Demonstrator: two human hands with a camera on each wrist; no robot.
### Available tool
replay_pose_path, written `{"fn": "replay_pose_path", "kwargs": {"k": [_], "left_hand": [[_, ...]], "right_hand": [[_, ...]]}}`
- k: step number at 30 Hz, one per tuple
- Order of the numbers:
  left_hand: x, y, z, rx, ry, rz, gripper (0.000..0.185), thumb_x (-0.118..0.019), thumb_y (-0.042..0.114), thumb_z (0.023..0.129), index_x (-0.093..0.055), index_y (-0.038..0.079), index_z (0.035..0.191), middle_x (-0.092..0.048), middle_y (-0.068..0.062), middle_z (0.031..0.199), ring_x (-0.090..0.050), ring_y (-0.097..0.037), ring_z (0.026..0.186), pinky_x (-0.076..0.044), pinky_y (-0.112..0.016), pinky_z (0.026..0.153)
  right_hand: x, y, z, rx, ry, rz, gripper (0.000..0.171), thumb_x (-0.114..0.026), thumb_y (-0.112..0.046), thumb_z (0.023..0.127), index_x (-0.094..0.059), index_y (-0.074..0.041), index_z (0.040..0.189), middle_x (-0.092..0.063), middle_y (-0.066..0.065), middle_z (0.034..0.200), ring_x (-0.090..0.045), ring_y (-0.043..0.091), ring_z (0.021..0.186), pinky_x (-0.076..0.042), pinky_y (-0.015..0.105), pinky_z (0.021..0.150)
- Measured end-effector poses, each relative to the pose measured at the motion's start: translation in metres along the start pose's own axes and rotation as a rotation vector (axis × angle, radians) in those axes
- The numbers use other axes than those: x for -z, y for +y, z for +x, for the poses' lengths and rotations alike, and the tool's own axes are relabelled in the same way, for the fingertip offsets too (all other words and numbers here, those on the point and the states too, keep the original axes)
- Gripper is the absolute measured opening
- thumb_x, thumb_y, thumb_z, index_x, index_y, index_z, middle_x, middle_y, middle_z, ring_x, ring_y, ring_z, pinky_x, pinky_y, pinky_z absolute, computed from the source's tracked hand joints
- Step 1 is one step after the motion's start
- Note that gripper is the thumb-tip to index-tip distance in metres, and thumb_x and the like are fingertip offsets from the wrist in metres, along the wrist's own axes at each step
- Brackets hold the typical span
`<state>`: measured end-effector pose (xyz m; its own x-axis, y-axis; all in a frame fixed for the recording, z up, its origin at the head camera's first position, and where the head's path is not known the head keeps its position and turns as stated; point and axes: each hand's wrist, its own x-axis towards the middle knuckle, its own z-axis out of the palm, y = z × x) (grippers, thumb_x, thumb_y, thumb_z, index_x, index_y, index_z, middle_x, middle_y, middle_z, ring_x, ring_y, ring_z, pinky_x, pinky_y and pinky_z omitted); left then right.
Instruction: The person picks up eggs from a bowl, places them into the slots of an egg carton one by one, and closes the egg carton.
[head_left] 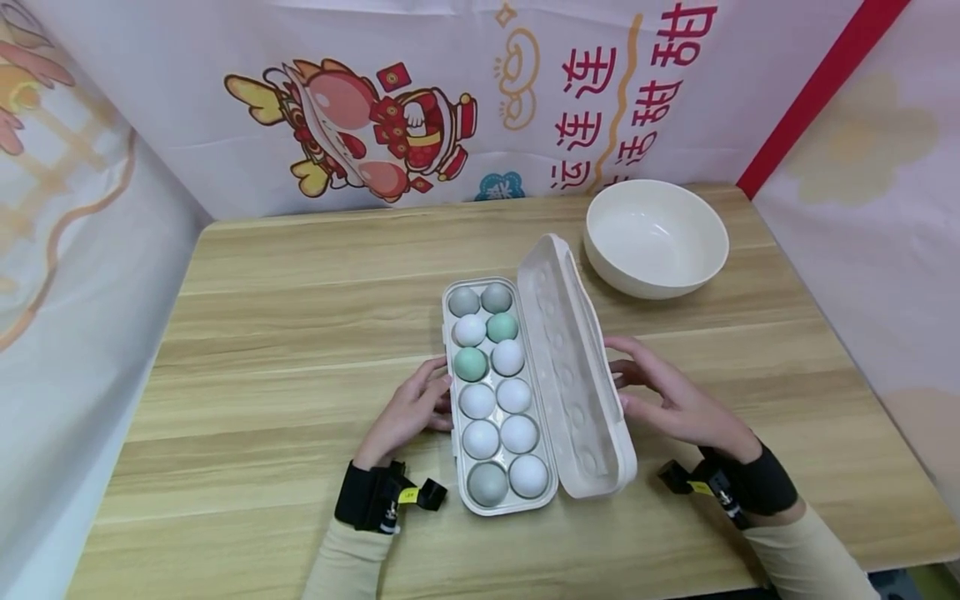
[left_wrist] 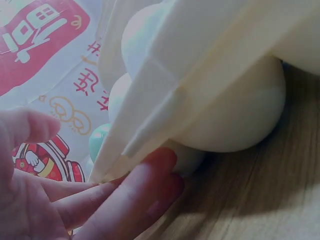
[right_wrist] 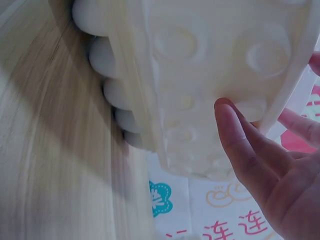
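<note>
Over on the left, the left hand point(head_left: 408, 411) lies low on the wooden table point(head_left: 285, 333), fingers loosely extended with the tips against the left wall of the egg box point(head_left: 452, 392) at about its middle. The left wrist view shows those fingers point(left_wrist: 135, 192) straight, lying under the box's lip and touching the rounded underside of a cup — pressing there, not curled round anything. A black wrist strap point(head_left: 367, 496) sits above a cream sleeve.

Centre stage, the egg box stands mid-table, long axis running away from the person, its base filled with two rows of eggs point(head_left: 496, 396): mostly white, a couple of green ones point(head_left: 471, 364) in the middle, and greyish ones at the far end and at the near-left corner. The lid point(head_left: 573, 367) is swung open to the right — tilted up along its hinge, the dimpled inside facing up and left.

On to the right: the right hand point(head_left: 667, 400) is at the lid's outer edge, fingers spread fairly wide and relaxed, tips touching the lid's back. In the right wrist view the thumb point(right_wrist: 240, 145) rests on the dimpled face while the other fingers reach past the rim, so the hand loosely steadies the lid.

Far right at the back, a cream bowl point(head_left: 656, 237) stands well apart from the box, near the printed backdrop point(head_left: 390, 125).
</note>
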<state>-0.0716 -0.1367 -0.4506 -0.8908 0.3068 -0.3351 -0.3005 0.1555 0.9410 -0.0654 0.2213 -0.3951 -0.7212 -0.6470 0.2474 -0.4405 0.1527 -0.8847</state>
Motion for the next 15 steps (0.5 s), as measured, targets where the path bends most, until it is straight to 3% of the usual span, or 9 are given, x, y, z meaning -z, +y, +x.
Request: {"fn": "replay_pose_path", "kwargs": {"k": [5,9,15], "left_hand": [[0.0,0.0,-0.001,0.007,0.012,-0.03,0.043,-0.038,0.028,0.105,-0.039,0.013,0.146,-0.06,-0.023,0.116,-0.062,-0.031,0.101,-0.058,-0.039,0.071],[-0.001,0.001,0.0,0.005,0.008,-0.095,0.046,-0.038,0.025,0.102,-0.038,0.01,0.145,-0.058,-0.023,0.121,-0.057,-0.033,0.11,-0.058,-0.041,0.071],[-0.002,0.001,0.001,0.006,0.009,-0.157,0.048,-0.037,0.022,0.1,-0.038,0.007,0.145,-0.056,-0.024,0.121,-0.056,-0.033,0.108,-0.058,-0.04,0.069]], "right_hand": [[-0.003,-0.003,0.007,-0.019,-0.026,-0.04,0.071,-0.059,0.011,0.088,-0.028,-0.006,0.15,-0.035,0.011,0.149,-0.047,0.025,0.126,-0.044,0.036,0.099],[-0.007,-0.001,0.011,0.04,-0.032,-0.075,0.072,-0.062,0.01,0.086,-0.029,-0.003,0.149,-0.031,0.013,0.15,-0.042,0.024,0.129,-0.047,0.04,0.095],[-0.012,-0.001,0.018,0.106,-0.045,-0.085,0.072,-0.068,0.005,0.084,-0.034,0.0,0.146,-0.032,0.015,0.148,-0.037,0.025,0.131,-0.048,0.039,0.093]]}}
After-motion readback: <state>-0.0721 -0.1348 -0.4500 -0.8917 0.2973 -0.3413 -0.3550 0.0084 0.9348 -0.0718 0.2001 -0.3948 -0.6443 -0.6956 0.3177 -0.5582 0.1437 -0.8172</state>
